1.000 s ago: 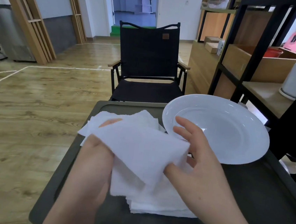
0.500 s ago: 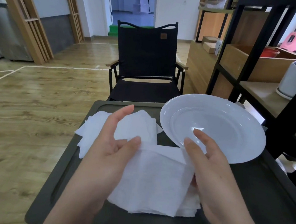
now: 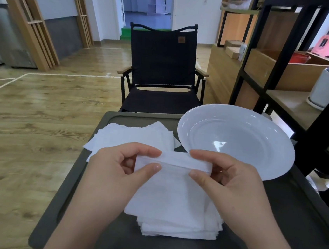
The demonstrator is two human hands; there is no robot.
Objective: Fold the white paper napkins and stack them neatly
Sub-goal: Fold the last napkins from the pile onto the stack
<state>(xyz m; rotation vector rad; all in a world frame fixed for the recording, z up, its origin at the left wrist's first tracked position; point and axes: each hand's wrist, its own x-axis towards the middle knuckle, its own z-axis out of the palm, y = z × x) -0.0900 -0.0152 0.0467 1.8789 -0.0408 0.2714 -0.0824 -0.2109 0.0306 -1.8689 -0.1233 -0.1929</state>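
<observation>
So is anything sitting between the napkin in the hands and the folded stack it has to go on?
Nothing visible. Both hands, left and right, pinch the napkin directly above the folded stack, whose top is bare of anything else. The white plate sits off to the right, clear of the path.

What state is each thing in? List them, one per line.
Left hand: pinches the held napkin's top edge.
Right hand: pinches the same edge.
Held napkin: top edge folded over, hanging down to the near stack.
Near stack: piled, edges uneven.
Far napkins: flat, loosely spread.
Plate: upright, empty.
Tray: holds the napkins and the plate.
Chair: unoccupied.
</observation>
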